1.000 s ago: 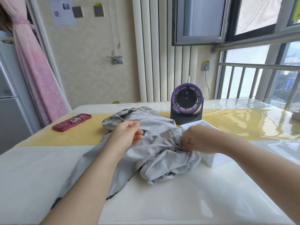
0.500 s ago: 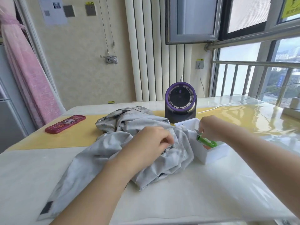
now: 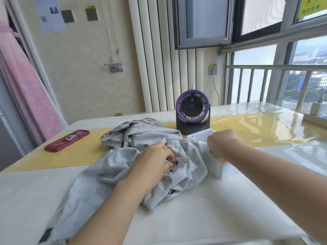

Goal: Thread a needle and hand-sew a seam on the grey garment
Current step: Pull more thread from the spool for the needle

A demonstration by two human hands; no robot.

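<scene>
Grey garment [image 3: 113,167], rumpled, in a loose heap under the left hand [image 3: 152,160]

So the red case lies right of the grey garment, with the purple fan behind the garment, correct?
Not quite: the head view shows the red case lying left of the grey garment; the purple fan does stand behind the garment.
</scene>
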